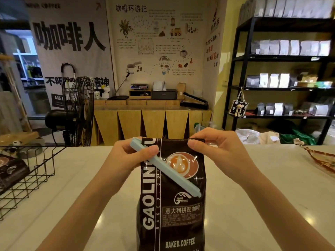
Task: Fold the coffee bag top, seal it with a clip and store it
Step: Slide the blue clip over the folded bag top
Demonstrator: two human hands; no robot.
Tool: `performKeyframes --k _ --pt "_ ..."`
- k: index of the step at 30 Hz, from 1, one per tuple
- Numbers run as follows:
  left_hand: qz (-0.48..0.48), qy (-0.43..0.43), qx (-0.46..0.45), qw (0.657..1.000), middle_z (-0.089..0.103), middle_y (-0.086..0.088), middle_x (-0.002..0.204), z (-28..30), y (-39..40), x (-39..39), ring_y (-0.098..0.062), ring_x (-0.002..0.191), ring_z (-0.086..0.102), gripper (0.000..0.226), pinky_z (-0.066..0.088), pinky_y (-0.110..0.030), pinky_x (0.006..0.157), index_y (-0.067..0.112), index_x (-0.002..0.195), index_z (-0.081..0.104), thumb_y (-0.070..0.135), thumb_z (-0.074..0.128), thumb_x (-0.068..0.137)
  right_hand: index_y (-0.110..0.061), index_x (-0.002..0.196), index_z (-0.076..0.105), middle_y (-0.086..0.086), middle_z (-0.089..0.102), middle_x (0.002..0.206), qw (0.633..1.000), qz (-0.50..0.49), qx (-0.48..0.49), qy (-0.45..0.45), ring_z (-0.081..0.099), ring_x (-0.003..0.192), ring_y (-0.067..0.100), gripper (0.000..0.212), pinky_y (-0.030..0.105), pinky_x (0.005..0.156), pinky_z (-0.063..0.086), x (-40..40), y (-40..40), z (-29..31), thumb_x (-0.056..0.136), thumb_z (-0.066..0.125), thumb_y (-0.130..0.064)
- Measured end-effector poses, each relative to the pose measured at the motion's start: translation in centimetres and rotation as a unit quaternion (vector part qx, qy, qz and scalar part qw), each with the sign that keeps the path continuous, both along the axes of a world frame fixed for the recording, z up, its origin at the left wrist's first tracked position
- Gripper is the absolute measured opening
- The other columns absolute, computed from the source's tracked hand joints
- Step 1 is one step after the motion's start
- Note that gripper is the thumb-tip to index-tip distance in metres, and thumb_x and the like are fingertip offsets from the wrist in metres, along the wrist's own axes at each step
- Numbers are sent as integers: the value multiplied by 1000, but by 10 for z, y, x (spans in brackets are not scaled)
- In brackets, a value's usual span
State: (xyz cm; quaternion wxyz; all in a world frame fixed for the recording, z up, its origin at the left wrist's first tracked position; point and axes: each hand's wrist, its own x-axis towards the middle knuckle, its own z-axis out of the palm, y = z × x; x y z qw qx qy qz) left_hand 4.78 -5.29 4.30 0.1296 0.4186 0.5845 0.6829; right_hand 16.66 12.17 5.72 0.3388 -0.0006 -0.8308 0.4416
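A tall dark brown coffee bag (174, 211) stands upright on the white counter (272, 196) in front of me. My left hand (130, 156) grips a long light blue sealing clip (168, 169) near its upper end. The clip slants down to the right across the front of the bag. My right hand (215, 147) pinches the top right corner of the bag between thumb and fingers. The bag's top edge looks flattened between my two hands.
A black wire basket (34, 173) sits at the left on the counter, with another dark coffee bag (10, 169) inside. A patterned tray edge (322, 160) shows at the far right. Beyond the counter stand a fan (79, 109) and black shelves (282, 69) of bags.
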Motion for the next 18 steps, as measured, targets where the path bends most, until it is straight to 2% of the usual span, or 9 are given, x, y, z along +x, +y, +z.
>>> performKeyframes --k 3,6,9,13,18 --pt "-46 33 -33 998 70 8 63 6 -8 -5 -4 64 66 49 51 -12 60 31 65 72 59 79 26 -18 85 72 -8 70 80 1000 -11 7 9 63 82 1 11 7 68 48 1 -3 0 79 65 -22" --pt "-93 57 -68 992 73 1 82 11 -17 -10 -16 83 68 66 54 -21 70 35 91 69 58 80 30 -20 83 71 -11 69 76 1000 -14 11 5 63 81 -1 8 7 66 48 2 -4 1 79 64 -22" --pt "-67 72 -67 993 70 9 68 13 -20 -13 -6 70 66 54 52 -15 67 34 82 69 56 80 33 -22 80 70 -11 68 74 1000 -16 9 9 61 77 -6 6 4 62 46 2 -6 2 79 65 -21" --pt "-56 55 -70 995 67 8 63 14 -19 -12 -4 63 63 48 52 -14 61 30 70 68 53 82 30 -29 74 69 -12 68 71 1000 -18 11 16 61 72 -9 12 3 60 45 3 -10 4 79 65 -18" --pt "5 44 -62 997 67 1 63 10 -13 -10 -15 65 63 40 55 -18 61 28 64 64 45 84 34 -28 75 70 -12 68 71 999 -47 5 16 60 73 -9 10 2 60 44 3 -11 5 78 67 -19"
